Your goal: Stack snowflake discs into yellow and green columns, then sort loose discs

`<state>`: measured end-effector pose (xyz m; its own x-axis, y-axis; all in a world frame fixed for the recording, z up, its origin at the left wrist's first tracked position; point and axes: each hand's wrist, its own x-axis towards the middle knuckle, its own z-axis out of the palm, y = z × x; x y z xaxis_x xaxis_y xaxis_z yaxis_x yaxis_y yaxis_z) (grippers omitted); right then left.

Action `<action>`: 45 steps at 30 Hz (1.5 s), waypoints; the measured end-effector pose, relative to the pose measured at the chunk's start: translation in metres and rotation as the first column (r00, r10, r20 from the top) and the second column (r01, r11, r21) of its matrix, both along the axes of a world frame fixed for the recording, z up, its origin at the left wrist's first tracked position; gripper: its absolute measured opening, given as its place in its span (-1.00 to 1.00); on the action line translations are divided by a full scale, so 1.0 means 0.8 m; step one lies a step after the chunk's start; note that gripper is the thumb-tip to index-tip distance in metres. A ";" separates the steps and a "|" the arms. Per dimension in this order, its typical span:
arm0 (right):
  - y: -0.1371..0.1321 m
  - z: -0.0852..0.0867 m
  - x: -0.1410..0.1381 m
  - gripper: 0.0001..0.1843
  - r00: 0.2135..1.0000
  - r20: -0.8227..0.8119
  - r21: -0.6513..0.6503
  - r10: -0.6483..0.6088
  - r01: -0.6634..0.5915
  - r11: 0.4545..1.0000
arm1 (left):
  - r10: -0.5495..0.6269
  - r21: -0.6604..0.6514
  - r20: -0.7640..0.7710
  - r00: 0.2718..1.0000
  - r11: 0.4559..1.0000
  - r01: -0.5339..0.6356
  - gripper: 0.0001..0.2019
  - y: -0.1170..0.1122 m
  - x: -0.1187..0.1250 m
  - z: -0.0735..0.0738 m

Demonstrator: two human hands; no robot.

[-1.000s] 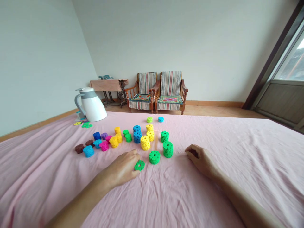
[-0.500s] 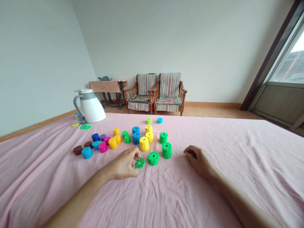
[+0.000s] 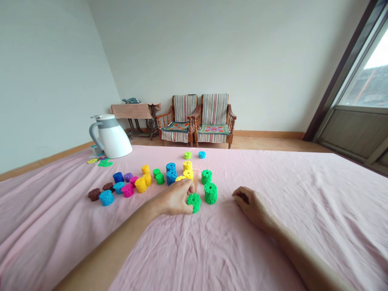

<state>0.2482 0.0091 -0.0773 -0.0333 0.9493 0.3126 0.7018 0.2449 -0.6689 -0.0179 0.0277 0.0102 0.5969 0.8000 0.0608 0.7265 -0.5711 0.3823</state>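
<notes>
My left hand is closed at the left side of the nearest green stack of notched plastic discs. Its thumb and fingers pinch a green notched disc at the top of that stack; I cannot tell whether it lies fully flat. Just behind stand two more green stacks, a taller one and another. Yellow stacks are partly hidden behind my left hand. Resting on the cloth to the right, my right hand has curled fingers; whether anything is in them is hidden.
More disc stacks stand left: blue, yellow, pink, light blue and brown. A white jug is at the far left beside loose discs. Pink cloth covers the table; two chairs stand beyond.
My left hand has moved right with the green disc, from beside the nearest green stack to its top. My right hand keeps its place. The view has shifted slightly.
</notes>
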 end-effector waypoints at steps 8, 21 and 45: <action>-0.001 -0.001 0.000 -0.85 1.000 -0.015 0.008 0.003 -0.003 1.000 | -0.020 0.034 0.035 0.999 0.999 0.019 -0.74 0.002 -0.008 -0.010; -0.040 0.053 -0.065 -0.73 0.994 0.003 -0.073 0.107 -0.107 0.992 | 0.104 0.067 0.069 0.992 0.992 -0.108 -0.81 -0.019 -0.036 -0.048; -0.037 0.035 -0.141 -0.66 0.980 0.172 -0.214 0.096 -0.058 0.975 | -0.019 0.098 0.114 0.993 0.995 0.008 -0.80 -0.021 -0.038 -0.060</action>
<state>0.1352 -0.0203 -0.0497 -0.1462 0.9850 0.0920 0.7999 0.1724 -0.5748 -0.0485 0.0112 -0.0382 0.5925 0.7787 0.2065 0.6726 -0.6192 0.4053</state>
